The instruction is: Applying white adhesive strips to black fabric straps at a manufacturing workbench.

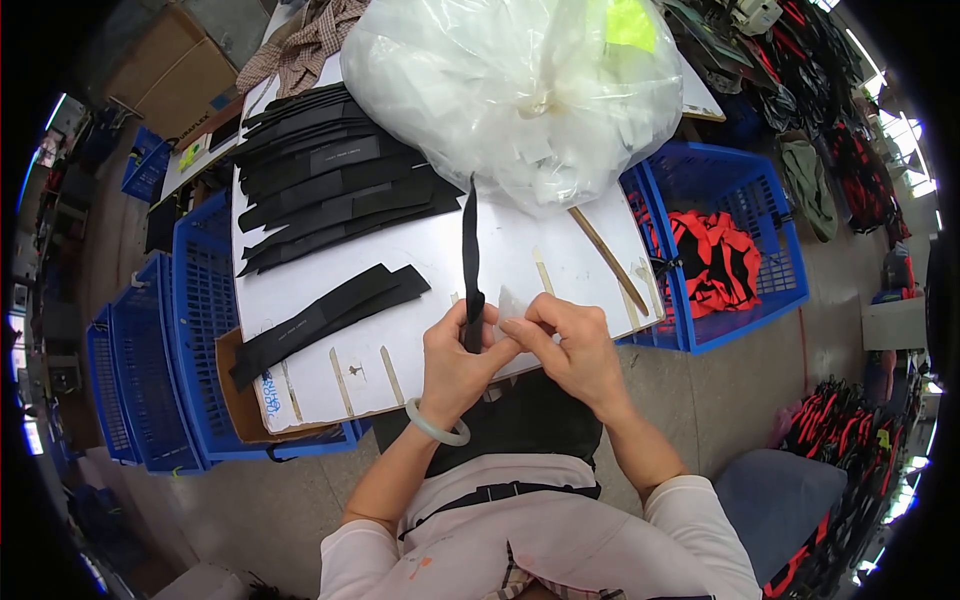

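Observation:
My left hand is closed round a narrow black fabric strip, which stands up from between the fingers above the near edge of the white table. Close beside it, my right hand pinches a small translucent white piece, like thin plastic film. The fingertips of both hands nearly meet at this piece. To the left lie a couple of black fabric strips, overlapping on the tabletop. Farther back, several more black strips are piled in a fanned row.
A big clear plastic bag full of white pieces covers the table's far side. A thin wooden stick lies at the right. Blue crates stand left; another blue crate at right holds red and black cloth. A cardboard box sits far left.

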Demonstrator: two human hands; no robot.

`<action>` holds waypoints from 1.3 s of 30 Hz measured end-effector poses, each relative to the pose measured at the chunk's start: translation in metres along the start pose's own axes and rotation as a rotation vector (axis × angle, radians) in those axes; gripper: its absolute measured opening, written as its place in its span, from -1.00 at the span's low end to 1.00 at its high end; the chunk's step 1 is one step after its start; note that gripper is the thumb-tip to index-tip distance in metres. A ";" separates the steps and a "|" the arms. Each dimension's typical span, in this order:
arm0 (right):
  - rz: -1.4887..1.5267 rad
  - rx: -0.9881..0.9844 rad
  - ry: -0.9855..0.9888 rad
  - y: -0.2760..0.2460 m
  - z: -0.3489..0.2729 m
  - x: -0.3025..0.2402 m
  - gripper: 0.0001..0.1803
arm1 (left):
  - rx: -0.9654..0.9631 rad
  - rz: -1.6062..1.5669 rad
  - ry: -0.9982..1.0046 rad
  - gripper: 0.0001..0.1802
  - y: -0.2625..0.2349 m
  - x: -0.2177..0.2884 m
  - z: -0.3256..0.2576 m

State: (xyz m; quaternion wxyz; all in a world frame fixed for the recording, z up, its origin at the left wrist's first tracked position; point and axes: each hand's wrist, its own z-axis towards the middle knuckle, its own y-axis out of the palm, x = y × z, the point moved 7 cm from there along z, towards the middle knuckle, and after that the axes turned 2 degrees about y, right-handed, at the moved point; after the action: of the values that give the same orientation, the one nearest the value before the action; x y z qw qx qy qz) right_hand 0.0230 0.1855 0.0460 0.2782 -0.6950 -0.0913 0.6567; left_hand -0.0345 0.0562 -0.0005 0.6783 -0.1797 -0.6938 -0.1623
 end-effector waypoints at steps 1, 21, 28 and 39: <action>-0.019 -0.014 -0.002 -0.002 0.000 0.003 -0.82 | -0.044 0.024 -0.027 -0.69 0.002 -0.003 0.000; 0.323 0.032 0.134 -0.001 -0.024 0.026 -0.72 | -0.100 -0.648 -0.398 -0.77 0.024 -0.011 -0.009; 0.094 0.108 -0.113 0.003 -0.017 -0.008 -0.87 | 0.089 -0.694 -0.283 -0.85 0.014 -0.007 -0.009; 0.226 -0.173 -0.102 0.002 -0.023 -0.010 -0.89 | 0.128 -1.344 -0.494 -0.64 -0.009 -0.019 0.015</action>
State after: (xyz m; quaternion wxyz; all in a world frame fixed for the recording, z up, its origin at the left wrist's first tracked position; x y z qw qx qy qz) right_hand 0.0435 0.1729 0.0537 0.1366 -0.6880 -0.0829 0.7079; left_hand -0.0523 0.0545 -0.0193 0.2641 0.2947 -0.7958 -0.4583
